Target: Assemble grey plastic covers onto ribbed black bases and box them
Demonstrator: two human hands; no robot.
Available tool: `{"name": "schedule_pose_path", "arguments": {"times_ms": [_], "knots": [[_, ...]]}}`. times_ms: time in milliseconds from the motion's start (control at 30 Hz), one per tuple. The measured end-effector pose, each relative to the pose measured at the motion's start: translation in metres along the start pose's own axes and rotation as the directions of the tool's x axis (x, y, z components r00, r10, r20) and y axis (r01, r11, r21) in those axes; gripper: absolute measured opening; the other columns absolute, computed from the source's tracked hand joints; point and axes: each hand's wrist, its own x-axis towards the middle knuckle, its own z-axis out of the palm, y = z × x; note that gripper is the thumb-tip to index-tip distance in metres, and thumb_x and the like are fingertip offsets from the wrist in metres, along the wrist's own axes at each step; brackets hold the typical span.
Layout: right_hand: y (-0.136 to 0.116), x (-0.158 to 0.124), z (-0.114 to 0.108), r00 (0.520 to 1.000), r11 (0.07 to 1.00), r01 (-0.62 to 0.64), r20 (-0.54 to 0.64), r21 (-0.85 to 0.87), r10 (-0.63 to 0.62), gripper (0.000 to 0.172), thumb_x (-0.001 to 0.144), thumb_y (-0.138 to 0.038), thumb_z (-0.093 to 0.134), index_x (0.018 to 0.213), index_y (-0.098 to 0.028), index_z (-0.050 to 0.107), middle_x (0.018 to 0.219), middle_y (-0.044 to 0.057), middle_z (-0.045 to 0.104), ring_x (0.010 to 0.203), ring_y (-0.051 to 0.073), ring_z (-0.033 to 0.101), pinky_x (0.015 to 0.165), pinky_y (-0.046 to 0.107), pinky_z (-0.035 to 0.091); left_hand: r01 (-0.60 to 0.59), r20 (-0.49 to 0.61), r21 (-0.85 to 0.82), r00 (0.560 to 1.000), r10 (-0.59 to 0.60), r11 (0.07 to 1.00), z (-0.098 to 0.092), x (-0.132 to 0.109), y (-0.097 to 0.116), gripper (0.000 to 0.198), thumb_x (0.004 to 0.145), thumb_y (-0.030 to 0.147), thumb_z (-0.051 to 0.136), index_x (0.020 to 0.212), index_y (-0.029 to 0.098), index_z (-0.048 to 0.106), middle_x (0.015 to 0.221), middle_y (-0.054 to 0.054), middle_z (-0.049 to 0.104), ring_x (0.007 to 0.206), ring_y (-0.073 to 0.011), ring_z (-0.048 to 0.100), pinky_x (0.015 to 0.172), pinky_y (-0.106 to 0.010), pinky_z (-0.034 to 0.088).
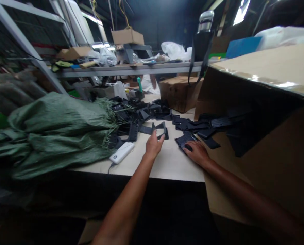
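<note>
My left hand (154, 146) reaches over the pale tabletop, thumb and forefinger apart at the near edge of a black plastic frame (166, 132) with an opening in its middle. The fingertips overlap the frame; a firm grip on it does not show. My right hand (197, 153) is curled low over a flat, ribbed black plastic part (183, 140). A small dark piece (188, 147) shows by its thumb, and what the fingers close on is mostly hidden. More flat black parts (182, 123) lie just beyond the right hand.
A white power bank (121, 152) with a cable lies left of my left hand. Beside it a green woven sack (57, 129) spills black parts. A large open carton (271, 163) stands at the right. Behind are a smaller carton (180, 93) and a raised shelf (131, 69).
</note>
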Motion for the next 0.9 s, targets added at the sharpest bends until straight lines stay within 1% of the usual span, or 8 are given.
{"name": "schedule_pose_path", "arguments": {"times_ms": [200, 367, 533, 667, 733, 800, 867, 900], "knots": [[-0.011, -0.032, 0.02, 0.992, 0.993, 0.121, -0.02, -0.01, -0.121, 0.057, 0.089, -0.057, 0.069, 0.132, -0.019, 0.072, 0.142, 0.017, 0.067, 0.135, 0.038, 0.059, 0.122, 0.061, 0.029, 0.034, 0.13, 0.1, 0.99, -0.047, 0.994, 0.033, 0.056, -0.001, 0.071, 0.096, 0.044, 0.068, 0.155, 0.011, 0.045, 0.142, -0.025, 0.066, 0.135, -0.0359, 0.061, 0.113, -0.047, 0.045], [-0.011, -0.041, 0.039, 0.962, 0.972, 0.235, -0.138, -0.014, -0.234, 0.034, 0.096, -0.045, 0.063, 0.114, -0.02, 0.078, 0.124, 0.013, 0.076, 0.119, 0.034, 0.069, 0.122, 0.063, 0.031, 0.065, 0.216, 0.092, 0.973, -0.084, 0.994, 0.047, 0.053, -0.017, 0.041, 0.097, 0.039, 0.07, 0.131, 0.016, 0.065, 0.134, -0.014, 0.068, 0.124, -0.0303, 0.064, 0.109, -0.055, 0.049], [-0.008, -0.038, 0.031, 0.877, 0.909, 0.388, -0.364, 0.151, -0.314, 0.025, 0.098, -0.038, 0.061, 0.102, -0.021, 0.078, 0.104, 0.009, 0.081, 0.098, 0.029, 0.077, 0.116, 0.057, 0.045, 0.099, 0.234, -0.095, 0.969, -0.075, 0.99, 0.027, 0.039, -0.038, 0.021, 0.092, 0.035, 0.075, 0.1, 0.016, 0.071, 0.107, -0.007, 0.072, 0.103, -0.024, 0.068, 0.096, -0.047, 0.055], [-0.025, -0.036, 0.001, 0.903, 0.851, 0.24, -0.43, 0.466, -0.019, 0.029, 0.094, -0.047, 0.068, 0.103, -0.022, 0.08, 0.109, 0.009, 0.081, 0.103, 0.029, 0.076, 0.107, 0.049, 0.055, 0.158, 0.174, -0.403, 0.98, -0.093, 0.901, -0.005, 0.01, -0.051, 0.017, 0.078, 0.029, 0.076, 0.083, 0.014, 0.07, 0.079, -0.004, 0.069, 0.085, -0.0243, 0.068, 0.083, -0.037, 0.053], [-0.038, -0.034, -0.012, 0.918, 0.724, 0.003, -0.288, 0.689, 0.271, 0.036, 0.088, -0.054, 0.073, 0.105, -0.023, 0.08, 0.113, 0.009, 0.081, 0.107, 0.031, 0.076, 0.104, 0.046, 0.057, 0.168, 0.131, -0.568, 0.985, -0.113, 0.806, -0.019, -0.016, -0.054, 0.025, 0.082, 0.032, 0.066, 0.097, 0.012, 0.071, 0.088, -0.007, 0.073, 0.087, -0.024, 0.07, 0.083, -0.036, 0.054], [-0.049, -0.031, -0.016, 0.88, 0.454, -0.182, -0.062, 0.872, 0.472, 0.046, 0.081, -0.061, 0.078, 0.106, -0.022, 0.08, 0.114, 0.009, 0.081, 0.108, 0.031, 0.076, 0.1, 0.043, 0.06, 0.159, 0.086, -0.696, 0.987, -0.139, 0.7, -0.032, -0.046, -0.053, 0.04, 0.085, 0.032, 0.057, 0.119, 0.012, 0.066, 0.107, -0.012, 0.075, 0.096, -0.0244, 0.072, 0.09, -0.039, 0.055], [-0.054, -0.028, -0.012, 0.852, 0.176, -0.268, 0.147, 0.947, 0.503, 0.053, 0.073, -0.065, 0.082, 0.102, -0.021, 0.08, 0.112, 0.009, 0.081, 0.106, 0.032, 0.076, 0.093, 0.042, 0.063, 0.143, 0.07, -0.81, 0.986, -0.149, 0.569, -0.043, -0.077, -0.051, 0.047, 0.086, 0.031, 0.057, 0.129, 0.014, 0.062, 0.118, -0.013, 0.075, 0.105, -0.0262, 0.073, 0.1, -0.044, 0.054], [-0.054, -0.027, -0.007, 0.85, 0.097, -0.299, 0.219, 0.949, 0.479, 0.056, 0.07, -0.066, 0.084, 0.101, -0.02, 0.08, 0.109, 0.01, 0.081, 0.104, 0.032, 0.076, 0.089, 0.041, 0.064, 0.142, 0.085, -0.918, 0.982, -0.168, 0.369, -0.047, -0.093, -0.05, 0.048, 0.083, 0.028, 0.064, 0.129, 0.014, 0.063, 0.121, -0.014, 0.075, 0.111, -0.0285, 0.072, 0.106, -0.047, 0.051]]}}
